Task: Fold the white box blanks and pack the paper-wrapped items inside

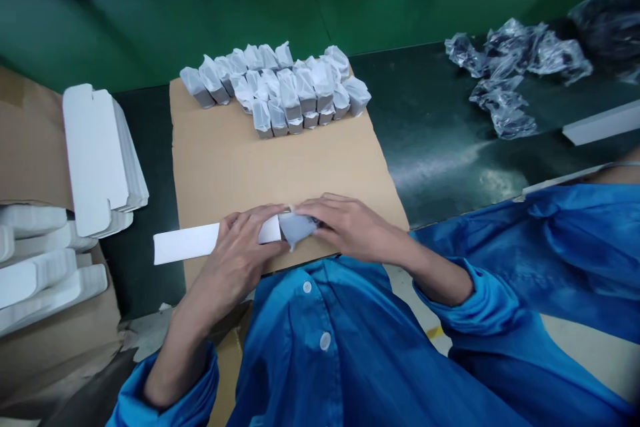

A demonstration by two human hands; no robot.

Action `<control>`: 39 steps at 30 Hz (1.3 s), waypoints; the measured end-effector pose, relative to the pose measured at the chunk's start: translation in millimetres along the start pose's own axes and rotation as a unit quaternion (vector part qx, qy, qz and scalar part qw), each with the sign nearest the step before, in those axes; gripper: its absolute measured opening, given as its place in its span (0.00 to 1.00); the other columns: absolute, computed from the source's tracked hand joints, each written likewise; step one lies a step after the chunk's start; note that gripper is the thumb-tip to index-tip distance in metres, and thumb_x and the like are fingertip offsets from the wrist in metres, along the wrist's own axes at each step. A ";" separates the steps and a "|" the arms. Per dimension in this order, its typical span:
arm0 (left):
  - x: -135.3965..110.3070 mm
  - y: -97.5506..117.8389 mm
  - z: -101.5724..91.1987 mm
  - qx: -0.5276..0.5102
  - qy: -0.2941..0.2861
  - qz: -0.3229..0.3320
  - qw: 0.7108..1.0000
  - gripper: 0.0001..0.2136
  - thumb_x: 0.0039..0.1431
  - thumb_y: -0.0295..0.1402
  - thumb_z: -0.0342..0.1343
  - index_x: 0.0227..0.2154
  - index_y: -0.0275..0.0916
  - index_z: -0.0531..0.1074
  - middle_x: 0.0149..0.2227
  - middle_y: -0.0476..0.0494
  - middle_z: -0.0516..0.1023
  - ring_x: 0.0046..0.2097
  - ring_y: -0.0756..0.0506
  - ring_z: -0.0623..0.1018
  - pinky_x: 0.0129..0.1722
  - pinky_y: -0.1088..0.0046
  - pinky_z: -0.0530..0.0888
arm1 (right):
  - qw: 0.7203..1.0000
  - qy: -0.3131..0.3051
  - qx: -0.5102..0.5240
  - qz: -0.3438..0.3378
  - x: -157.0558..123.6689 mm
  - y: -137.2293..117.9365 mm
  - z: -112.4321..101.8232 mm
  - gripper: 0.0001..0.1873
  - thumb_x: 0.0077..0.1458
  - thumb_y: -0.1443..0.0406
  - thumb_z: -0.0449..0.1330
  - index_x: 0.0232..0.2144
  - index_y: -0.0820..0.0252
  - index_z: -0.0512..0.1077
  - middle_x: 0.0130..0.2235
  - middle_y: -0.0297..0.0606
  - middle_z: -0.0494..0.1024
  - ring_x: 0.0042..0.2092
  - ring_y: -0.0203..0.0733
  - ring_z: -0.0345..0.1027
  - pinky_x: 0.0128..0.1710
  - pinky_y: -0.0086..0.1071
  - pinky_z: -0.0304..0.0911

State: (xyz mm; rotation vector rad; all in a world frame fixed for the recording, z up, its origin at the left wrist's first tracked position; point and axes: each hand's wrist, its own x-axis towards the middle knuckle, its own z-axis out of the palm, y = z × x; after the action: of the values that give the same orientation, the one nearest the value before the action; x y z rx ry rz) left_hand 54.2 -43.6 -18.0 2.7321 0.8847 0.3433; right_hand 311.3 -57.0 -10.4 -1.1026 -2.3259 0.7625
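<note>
Over the near edge of a cardboard sheet, the left grip clasps a slim white carton while the right grip pinches a bagged block at the carton's end. Beyond both grips sit clustered bagged blocks; farther left, flat white carton blanks lie stacked.

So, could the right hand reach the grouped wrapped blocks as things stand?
Likely yes, once free: the right hand holds a wrapped piece, but only flat cardboard separates it from the wrapped blocks.
</note>
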 end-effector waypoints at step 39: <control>2.5 26.6 43.0 0.065 0.289 -0.100 0.950 0.21 0.60 0.24 0.58 0.55 0.45 0.64 0.54 0.35 0.69 0.56 0.39 0.74 0.52 0.57 0.76 | 0.879 0.135 0.417 0.184 28.6 -30.7 58.0 0.27 0.58 0.65 0.62 0.60 0.56 0.66 0.52 0.42 0.79 0.55 0.43 0.74 0.56 0.39 0.70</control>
State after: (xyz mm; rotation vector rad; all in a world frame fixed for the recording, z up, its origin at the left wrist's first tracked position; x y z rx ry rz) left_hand 83.3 -69.9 -50.0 2.6521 1.3526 1.1156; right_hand 242.9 -66.9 -29.0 -1.1236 -1.3035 1.4558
